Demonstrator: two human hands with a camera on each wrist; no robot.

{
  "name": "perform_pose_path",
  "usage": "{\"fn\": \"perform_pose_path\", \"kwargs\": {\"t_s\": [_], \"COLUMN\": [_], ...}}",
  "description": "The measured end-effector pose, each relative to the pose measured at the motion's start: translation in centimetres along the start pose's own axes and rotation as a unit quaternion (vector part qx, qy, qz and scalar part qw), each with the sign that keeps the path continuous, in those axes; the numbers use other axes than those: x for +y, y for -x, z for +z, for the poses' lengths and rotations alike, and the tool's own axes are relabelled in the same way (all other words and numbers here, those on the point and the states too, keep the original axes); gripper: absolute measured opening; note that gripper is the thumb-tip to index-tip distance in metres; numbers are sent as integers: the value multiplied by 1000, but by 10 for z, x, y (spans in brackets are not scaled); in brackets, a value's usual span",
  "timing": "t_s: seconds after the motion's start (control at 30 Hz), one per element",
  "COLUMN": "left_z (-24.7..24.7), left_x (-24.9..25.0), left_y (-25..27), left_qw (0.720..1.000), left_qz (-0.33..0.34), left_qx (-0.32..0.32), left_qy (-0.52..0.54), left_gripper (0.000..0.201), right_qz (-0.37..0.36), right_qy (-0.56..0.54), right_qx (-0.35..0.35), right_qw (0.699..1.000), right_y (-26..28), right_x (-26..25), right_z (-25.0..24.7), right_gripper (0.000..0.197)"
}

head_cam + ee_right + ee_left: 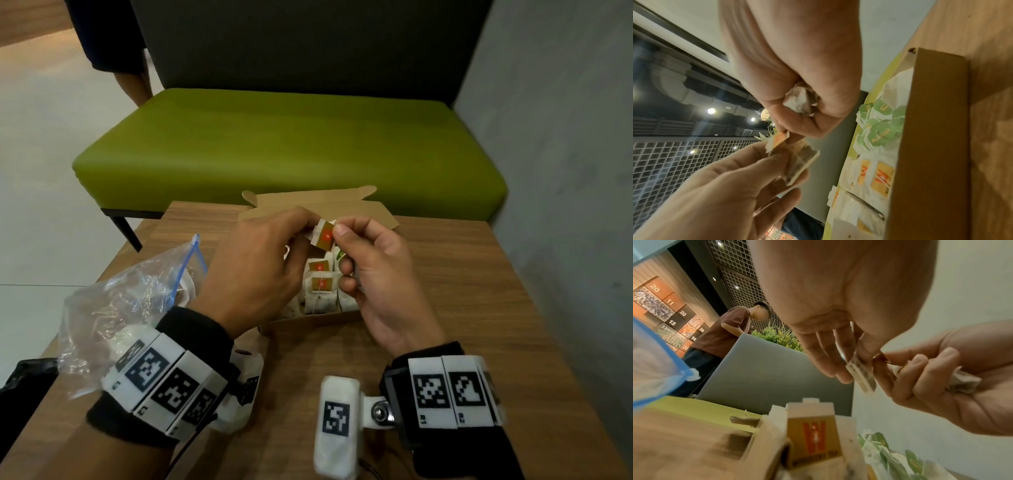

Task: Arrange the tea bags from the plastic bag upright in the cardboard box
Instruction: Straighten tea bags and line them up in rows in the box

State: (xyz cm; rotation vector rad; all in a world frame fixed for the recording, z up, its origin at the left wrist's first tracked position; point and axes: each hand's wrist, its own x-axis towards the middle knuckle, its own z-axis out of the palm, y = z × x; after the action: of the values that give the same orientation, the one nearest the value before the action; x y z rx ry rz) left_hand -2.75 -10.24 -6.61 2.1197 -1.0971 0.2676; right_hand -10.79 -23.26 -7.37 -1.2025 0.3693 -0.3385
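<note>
Both hands hover over the open cardboard box. My left hand pinches a tea bag by its body. The thumb and forefinger of my right hand pinch the orange tag of this bag. The right hand's other fingers curl round a second, crumpled tea bag. Inside the box, tea bags with orange tags stand upright, and green-tagged ones fill the right side. The clear plastic bag with a blue zip lies left of the box.
The box sits on a wooden table near its far edge. A green bench stands behind the table, and a grey wall runs along the right. A person stands beyond the bench.
</note>
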Motion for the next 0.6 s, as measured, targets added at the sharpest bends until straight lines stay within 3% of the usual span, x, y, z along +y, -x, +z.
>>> {"fn": "perform_pose_path", "kwargs": {"t_s": [0.17,0.37,0.6], "left_z": [-3,4,3], "left_x": [-1,2,3], "left_y": [2,2,3], "left_qw": [998,999,999], "left_qz": [-11,-19,-38], "left_qx": [30,-37,-14], "left_qy": [-57,-27,-4], "left_gripper": [30,38,45], "right_qz": [-20,2,16], "right_qy": [-6,-38,-95], "right_qx": [21,8,7], "right_qw": [1000,999,995], "right_y": [-1,0,-1], "right_x": [-1,1,-3], "right_z": [0,4,2], "right_gripper": [8,9,13]}}
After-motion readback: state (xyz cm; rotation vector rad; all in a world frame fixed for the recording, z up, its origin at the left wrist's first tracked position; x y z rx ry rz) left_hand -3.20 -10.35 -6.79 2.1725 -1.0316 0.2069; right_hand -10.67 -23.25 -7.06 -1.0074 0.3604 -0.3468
